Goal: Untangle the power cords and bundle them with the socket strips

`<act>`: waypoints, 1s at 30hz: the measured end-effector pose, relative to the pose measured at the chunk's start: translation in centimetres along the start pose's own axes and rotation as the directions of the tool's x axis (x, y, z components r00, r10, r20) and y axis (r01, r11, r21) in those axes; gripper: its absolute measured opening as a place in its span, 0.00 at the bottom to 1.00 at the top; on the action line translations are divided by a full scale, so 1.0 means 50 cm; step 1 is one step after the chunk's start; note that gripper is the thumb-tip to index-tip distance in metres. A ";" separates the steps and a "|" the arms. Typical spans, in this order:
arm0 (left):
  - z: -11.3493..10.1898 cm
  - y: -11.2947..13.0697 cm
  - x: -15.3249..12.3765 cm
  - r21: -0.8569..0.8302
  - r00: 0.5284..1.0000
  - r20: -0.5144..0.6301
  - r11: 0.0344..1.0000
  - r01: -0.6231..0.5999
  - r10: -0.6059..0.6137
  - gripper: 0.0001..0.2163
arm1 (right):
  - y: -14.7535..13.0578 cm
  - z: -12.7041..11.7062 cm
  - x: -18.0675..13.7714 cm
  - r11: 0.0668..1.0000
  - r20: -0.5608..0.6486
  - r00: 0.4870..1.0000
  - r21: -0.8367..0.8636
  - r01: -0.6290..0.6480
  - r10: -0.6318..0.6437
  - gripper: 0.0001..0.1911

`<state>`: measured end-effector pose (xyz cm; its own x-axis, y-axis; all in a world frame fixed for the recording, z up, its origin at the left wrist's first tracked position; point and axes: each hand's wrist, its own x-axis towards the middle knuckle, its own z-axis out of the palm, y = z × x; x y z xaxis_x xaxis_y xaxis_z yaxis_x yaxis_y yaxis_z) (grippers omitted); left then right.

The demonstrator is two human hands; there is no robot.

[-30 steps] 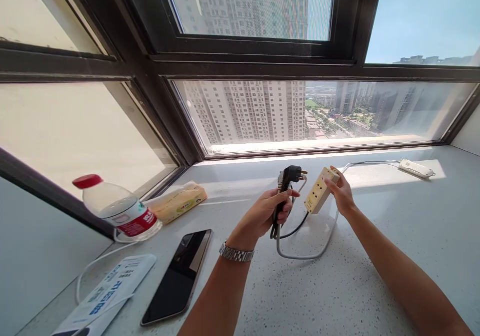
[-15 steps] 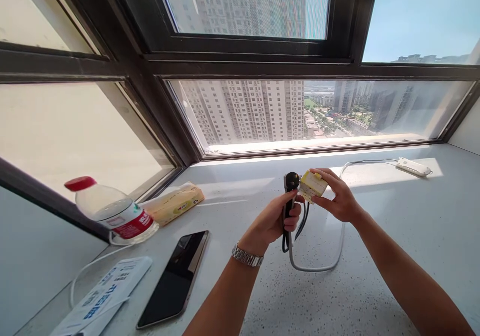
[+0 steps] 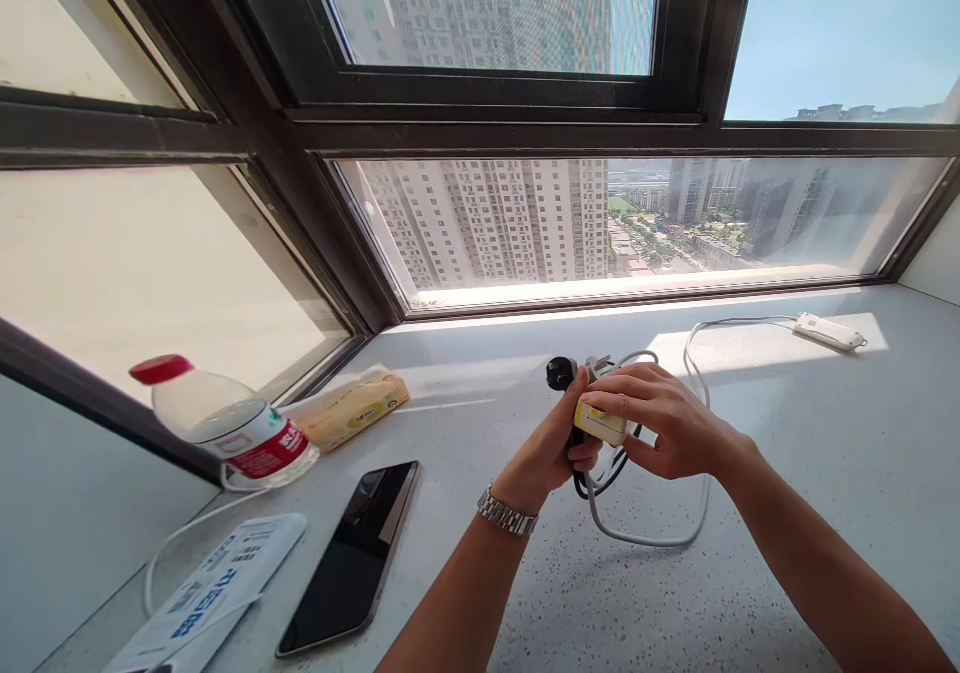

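My left hand (image 3: pixel 551 443), a metal watch on its wrist, is wrapped around a black cable with a round black plug (image 3: pixel 560 373) sticking out above the thumb. My right hand (image 3: pixel 671 413) grips a small yellow and white block (image 3: pixel 600 423), fingers over its top, pressed close against my left hand. Behind the fingers, a pale plug (image 3: pixel 598 364) with metal prongs shows in part. Below the hands hang black cable loops and a grey cable (image 3: pixel 652 540). Where each cable joins the block is hidden by my fingers.
A white inline piece (image 3: pixel 829 332) lies on the sill at right, on a pale cable. To the left are a phone (image 3: pixel 351 558), a tissue pack (image 3: pixel 349 410), a red-capped bottle (image 3: pixel 225 423) and a white printed box (image 3: pixel 210 593). Windows (image 3: pixel 480 223) stand behind.
The yellow and white block has come down and left against my left hand, and has turned. The black plug has tipped left, and a pale pronged plug now shows beside it.
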<state>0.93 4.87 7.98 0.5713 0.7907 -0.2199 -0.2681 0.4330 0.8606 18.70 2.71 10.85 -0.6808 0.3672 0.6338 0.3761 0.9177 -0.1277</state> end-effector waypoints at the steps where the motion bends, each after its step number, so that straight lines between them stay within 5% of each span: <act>1: 0.000 0.000 -0.001 0.001 1.000 -0.005 1.000 0.015 -0.015 0.24 | -0.003 -0.002 0.000 0.998 -0.003 1.000 0.063 0.006 -0.006 0.30; 4: 0.000 0.007 -0.008 0.015 1.000 -0.010 1.000 0.016 -0.016 0.21 | 0.000 -0.002 -0.006 0.943 -0.092 0.992 0.328 -0.048 0.082 0.23; 7: 0.002 0.016 -0.018 0.024 0.999 -0.022 0.999 -0.029 0.029 0.18 | 0.016 0.013 -0.008 0.792 -0.243 0.901 0.590 -0.157 0.359 0.15; 12: 0.000 0.032 -0.034 0.050 0.995 -0.072 0.996 -0.069 0.073 0.16 | 0.040 0.059 0.002 0.736 -0.355 0.802 0.660 -0.149 0.480 0.16; 14: -0.003 0.040 -0.041 0.050 0.993 -0.082 0.995 -0.084 0.088 0.16 | 0.064 0.073 -0.013 0.749 -0.399 0.713 0.606 -0.267 0.577 0.17; 16: -0.006 0.047 -0.048 0.037 0.992 -0.087 0.995 -0.088 0.091 0.16 | 0.105 0.080 -0.048 0.686 -0.353 0.595 0.469 -0.556 0.722 0.15; 17: -0.006 0.050 -0.051 0.033 0.992 -0.085 0.996 -0.087 0.089 0.16 | 0.130 0.081 -0.071 0.593 -0.305 0.511 0.344 -0.728 0.804 0.14; 19: -0.004 0.055 -0.056 0.031 0.993 -0.078 0.996 -0.085 0.087 0.16 | 0.181 0.080 -0.123 0.289 -0.233 0.263 0.088 -0.953 0.936 0.19; 21: 0.001 0.055 -0.060 0.027 0.994 -0.068 0.996 -0.082 0.084 0.16 | 0.227 0.074 -0.167 0.022 -0.231 0.035 -0.058 -0.998 0.972 0.25; 23: 0.010 0.052 -0.061 0.021 0.996 -0.053 0.997 -0.069 0.070 0.16 | 0.260 0.065 -0.194 -0.125 -0.238 -0.104 -0.073 -0.989 0.966 0.27; 26: 0.022 0.041 -0.058 0.005 1.000 -0.017 1.000 -0.023 0.023 0.16 | 0.290 0.049 -0.196 -0.185 -0.176 -0.183 0.004 -0.983 0.967 0.17; 30: 0.030 0.022 -0.047 0.004 0.998 0.045 0.999 0.034 -0.034 0.17 | 0.311 0.014 -0.151 -0.178 -0.010 -0.183 0.190 -0.965 0.983 0.04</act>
<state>0.45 2.84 10.15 0.6146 0.7550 -0.2285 -0.2455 0.4584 0.8542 29.25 14.29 3.53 0.5008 0.8333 -0.2342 0.4704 -0.4892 -0.7344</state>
